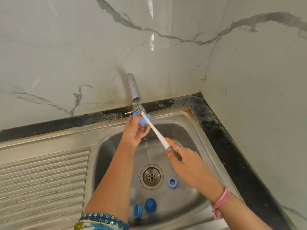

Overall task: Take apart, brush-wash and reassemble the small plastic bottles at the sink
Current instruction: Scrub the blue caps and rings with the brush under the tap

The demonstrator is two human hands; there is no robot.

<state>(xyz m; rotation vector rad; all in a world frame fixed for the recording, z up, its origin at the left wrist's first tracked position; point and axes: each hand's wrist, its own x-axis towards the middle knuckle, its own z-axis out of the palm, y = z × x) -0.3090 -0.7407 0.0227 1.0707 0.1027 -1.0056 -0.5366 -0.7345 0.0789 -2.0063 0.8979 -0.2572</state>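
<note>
**Now brushing a blue bottle part under the tap**

Left fingers curl round a small blue plastic part (144, 120), the left hand (135, 130) lifting it to the tap (134, 87) at twelve o'clock of the sink (191, 128). Right fingers wrap the grey grip of the bottle brush (156, 130), right hand (181, 156) at three o'clock, bristles on the part. A blue ring (173, 183) lies at four o'clock of the drain (151, 176); blue caps (144, 207) lie at six. Light, stiff and probably slippery when wet, so pinch by the outer edges.

Left hand (135, 130) holding blue cap (141, 118) under tap (133, 87), right hand (181, 156) gripping bottle brush (153, 128), steel sink (187, 128)
</note>
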